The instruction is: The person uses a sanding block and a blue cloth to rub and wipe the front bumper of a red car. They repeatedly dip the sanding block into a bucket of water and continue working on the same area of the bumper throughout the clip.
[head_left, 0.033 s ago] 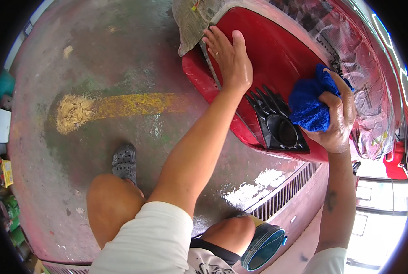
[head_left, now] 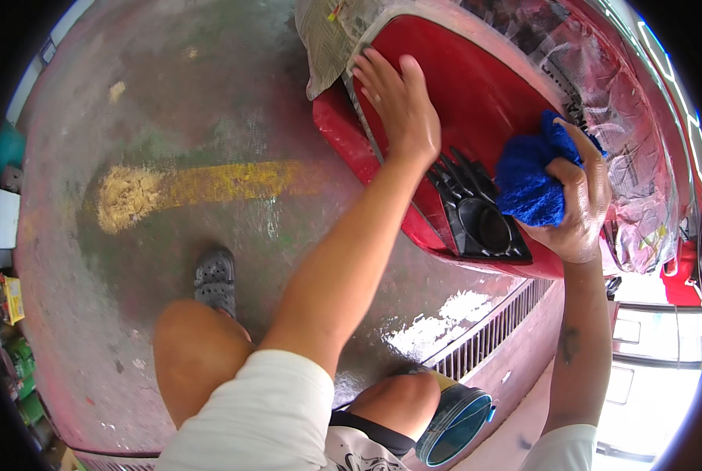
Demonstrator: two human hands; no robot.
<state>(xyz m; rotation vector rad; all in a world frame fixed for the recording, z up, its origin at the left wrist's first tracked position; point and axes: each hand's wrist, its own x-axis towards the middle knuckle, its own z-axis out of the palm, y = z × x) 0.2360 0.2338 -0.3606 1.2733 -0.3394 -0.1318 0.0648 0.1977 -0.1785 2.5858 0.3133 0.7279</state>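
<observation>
Left hand (head_left: 400, 102) lay flat, fingers spread, on glossy red car bumper panel (head_left: 477, 94). Right hand (head_left: 583, 208) clenched blue microfibre cloth (head_left: 530, 177) beside black fog-lamp grille (head_left: 480, 220). Wiping looked partway; wet panel w/ masking paper (head_left: 327, 39) on.

Left hand (head_left: 398, 106) laid flat, palm down, fingers spread & extended fwd, forearm stretched straight out from the lower edge; right hand (head_left: 579, 208) raised w/ elbow bent, fingers curled tight in a fist-like grip, wrist cocked inward.
</observation>
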